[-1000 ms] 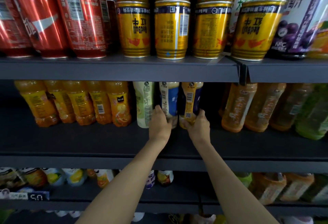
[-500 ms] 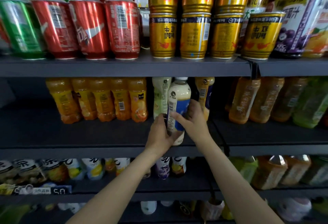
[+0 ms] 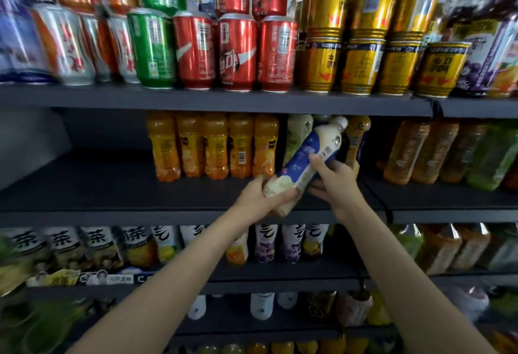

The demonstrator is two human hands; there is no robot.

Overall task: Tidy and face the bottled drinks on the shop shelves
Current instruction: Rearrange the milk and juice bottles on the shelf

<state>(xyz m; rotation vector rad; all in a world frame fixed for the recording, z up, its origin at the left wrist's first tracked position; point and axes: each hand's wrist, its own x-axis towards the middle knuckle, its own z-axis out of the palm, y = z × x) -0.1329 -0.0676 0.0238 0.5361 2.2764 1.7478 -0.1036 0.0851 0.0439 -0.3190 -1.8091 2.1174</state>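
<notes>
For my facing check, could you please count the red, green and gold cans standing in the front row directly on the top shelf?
Red cans: 3
Green can: 1
Gold cans: 4
Total: 8

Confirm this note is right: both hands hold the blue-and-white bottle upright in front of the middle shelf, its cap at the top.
Not quite. In the head view the blue-and-white bottle is tilted, not upright, its cap leaning up and to the right. The rest stands: the left hand grips its base, the right hand holds its middle, in front of the middle shelf.
</notes>
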